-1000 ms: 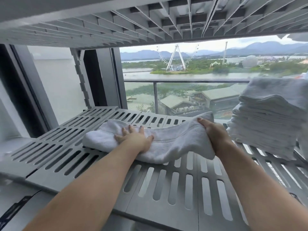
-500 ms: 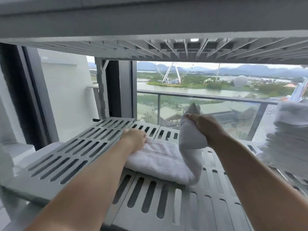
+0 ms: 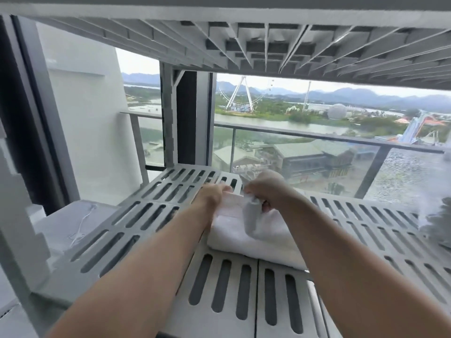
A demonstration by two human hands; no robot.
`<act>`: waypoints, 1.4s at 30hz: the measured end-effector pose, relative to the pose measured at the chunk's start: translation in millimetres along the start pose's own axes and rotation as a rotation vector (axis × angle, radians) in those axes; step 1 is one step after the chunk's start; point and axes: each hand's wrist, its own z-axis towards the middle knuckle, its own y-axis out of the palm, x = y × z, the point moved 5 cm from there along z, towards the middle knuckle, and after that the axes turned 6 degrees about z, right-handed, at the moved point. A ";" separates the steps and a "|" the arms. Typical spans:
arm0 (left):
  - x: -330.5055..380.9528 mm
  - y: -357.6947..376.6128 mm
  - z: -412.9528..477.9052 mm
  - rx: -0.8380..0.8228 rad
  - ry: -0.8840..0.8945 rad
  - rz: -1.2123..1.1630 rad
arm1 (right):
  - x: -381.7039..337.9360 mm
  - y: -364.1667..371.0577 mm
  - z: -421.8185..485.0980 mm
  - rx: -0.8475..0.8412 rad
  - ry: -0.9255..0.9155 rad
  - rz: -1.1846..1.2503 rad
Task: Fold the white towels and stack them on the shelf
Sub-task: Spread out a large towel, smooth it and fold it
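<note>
head view, left to right.

far left: a dark vertical window frame [image 3: 31, 106], then a plain white wall panel [image 3: 85, 130]. below them lay a pale grey ledge [image 3: 56, 240] with a thin white cable [image 3: 81, 225] loose on it.

the grey slotted plastic shelf [image 3: 361, 228] ran across the middle of the view, and both bare forearms reached over its near edge.

the left hand [image 3: 212, 196] sat on the far left end of the white folded terry towel [image 3: 258, 240]. its fingers [image 3: 227, 188] pointed down onto the cloth edge. grip: could not tell whether it pinched the edge or only pressed it, since the fingertips were hidden behind the knuckles.

the towel lay on the shelf, just left of centre and between the two hands. it was a thick flat pad several layers deep, with its near long edge rounded by a fold.

the right hand [image 3: 266, 189] was touching or almost touching the left hand, and was raised a little above the pad. grip: closed tight in a fist round a bunched end of the same towel. a short tail of cloth hung from under the fist down to the pad.

right edge: a pale blurred mass [image 3: 436, 215] stood on the shelf, well apart from the hands and too smeared to identify.

overhead: the ribbed grey underside of an upper shelf [image 3: 244, 45] spanned the full width.

through the glass behind the shelf were a glass balcony railing with a dark top rail [image 3: 305, 135], a river, low roofs, a white ferris wheel [image 3: 240, 96] and hills under an overcast sky.
</note>
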 end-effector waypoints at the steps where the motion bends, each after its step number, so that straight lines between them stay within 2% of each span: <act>1: -1.7 -0.3 -1.6 -0.007 -0.032 -0.099 | -1.9 6.1 -0.7 0.007 -0.003 -0.028; 4: -1.8 -5.7 -0.6 -0.017 -0.074 -0.267 | -11.3 17.6 -4.2 0.022 -0.049 -0.109; 9: -3.1 -7.7 8.3 -0.102 -0.112 -0.390 | -23.7 23.6 -10.7 0.048 -0.059 -0.181; 12: -5.7 -7.1 12.2 -0.149 -0.120 -0.398 | -19.8 31.0 -10.5 -0.077 -0.072 0.040; 13: -5.9 -9.0 12.6 -0.140 -0.115 -0.365 | -16.3 31.0 -11.2 -0.110 -0.085 0.158; 14: -5.6 -10.9 12.0 -0.122 -0.114 -0.336 | -11.7 27.1 -11.2 -0.067 -0.131 0.216; 15: -5.3 -12.3 11.2 -0.112 -0.115 -0.322 | -6.2 20.2 -10.5 0.052 -0.208 0.173; 17: -2.6 -13.3 7.9 -0.122 -0.097 -0.273 | 5.5 10.0 -12.6 0.321 -0.323 -0.071; 18: -0.4 -12.7 6.6 -0.138 -0.068 -0.236 | 10.4 12.5 -14.2 0.348 -0.350 -0.153; 23: 2.7 -11.7 2.2 -0.063 0.081 0.001 | 19.2 37.9 -24.2 0.068 -0.505 -0.227; 28: 8.2 -8.1 3.3 -0.040 0.093 0.129 | 31.0 40.5 -51.6 0.153 -0.764 -0.341; 33: 13.3 -5.5 7.8 -0.095 0.139 0.519 | 28.4 54.3 -56.8 0.065 -0.635 -0.496; 37: 34.4 -4.9 14.1 -0.043 0.337 0.848 | 41.9 62.0 -65.2 -0.100 -0.620 -0.594; 39: 47.2 0.6 15.0 -0.043 0.451 0.881 | 47.3 67.0 -68.4 -0.110 -0.634 -0.639; 42: 55.6 16.7 15.9 -0.149 0.504 0.750 | 44.0 68.4 -73.7 -0.042 -0.655 -0.637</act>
